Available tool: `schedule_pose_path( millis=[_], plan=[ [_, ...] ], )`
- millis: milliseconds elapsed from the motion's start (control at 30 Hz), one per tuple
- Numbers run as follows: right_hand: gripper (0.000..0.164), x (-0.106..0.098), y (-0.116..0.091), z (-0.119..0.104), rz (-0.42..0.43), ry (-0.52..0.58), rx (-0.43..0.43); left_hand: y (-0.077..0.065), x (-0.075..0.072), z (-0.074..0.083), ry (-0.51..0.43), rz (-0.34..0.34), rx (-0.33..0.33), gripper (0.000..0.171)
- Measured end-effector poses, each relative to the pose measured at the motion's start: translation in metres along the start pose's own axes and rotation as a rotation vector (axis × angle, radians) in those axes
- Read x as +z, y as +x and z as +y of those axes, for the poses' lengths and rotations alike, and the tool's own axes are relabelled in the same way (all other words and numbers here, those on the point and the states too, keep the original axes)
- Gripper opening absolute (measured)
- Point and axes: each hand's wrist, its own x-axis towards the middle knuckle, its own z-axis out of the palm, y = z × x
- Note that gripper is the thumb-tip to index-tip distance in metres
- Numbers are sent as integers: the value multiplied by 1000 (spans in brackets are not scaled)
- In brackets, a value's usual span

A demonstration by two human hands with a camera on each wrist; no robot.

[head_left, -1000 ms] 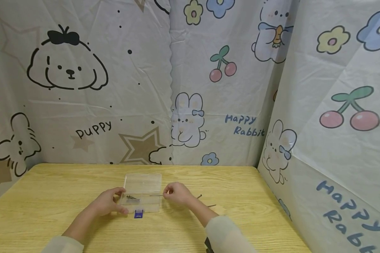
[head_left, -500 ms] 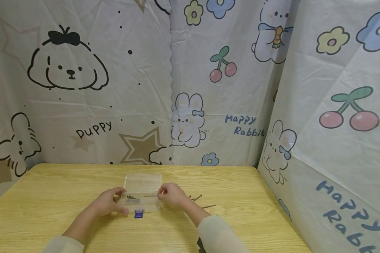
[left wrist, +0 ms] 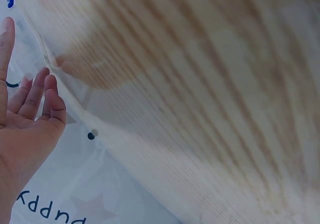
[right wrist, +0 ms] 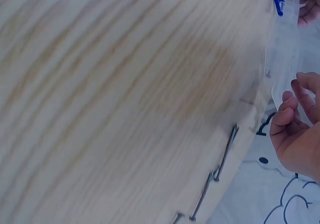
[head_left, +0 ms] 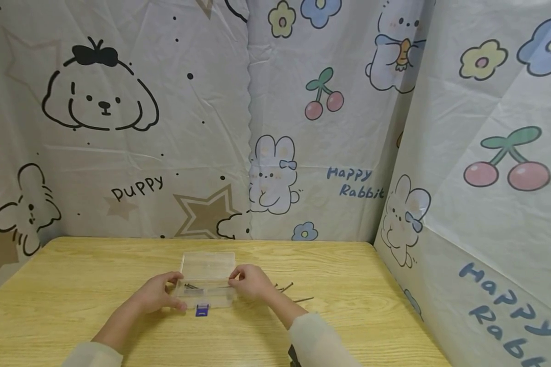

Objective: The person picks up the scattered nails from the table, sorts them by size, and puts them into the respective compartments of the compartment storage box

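A clear plastic box (head_left: 206, 300) stands with its lid (head_left: 208, 264) tipped back and a blue latch (head_left: 202, 310) at the front. My left hand (head_left: 158, 293) holds its left end, thumb at the front corner and fingers at the back. Several dark nails (head_left: 192, 286) lie in the left part of the box. At the right end, my right hand (head_left: 250, 282) has its curled fingertips right at the rim. A thin nail reaches leftward into the box just below them; I cannot tell whether the fingers still pinch it.
Several loose nails (right wrist: 226, 151) lie on the wood-grain table (head_left: 367, 316) to the right of the box, partly behind the right forearm. A printed cloth (head_left: 202, 153) hangs along the back and both sides of the table.
My right hand has moved left with a nail to the box's right rim. In the last half second the nail has dropped lower inside the box. The left hand stays put.
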Motion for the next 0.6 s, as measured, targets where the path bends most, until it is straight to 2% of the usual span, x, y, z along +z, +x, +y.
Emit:
schedule_pose_path(
  millis=[300,600],
  plan=[
    [12,-27,-11,22,23,-42,-11,0,0,2,18,4,-2,92],
    [12,-52,-30,49,4,-69,-1,1,1,1,15,6,-4,93]
  ],
)
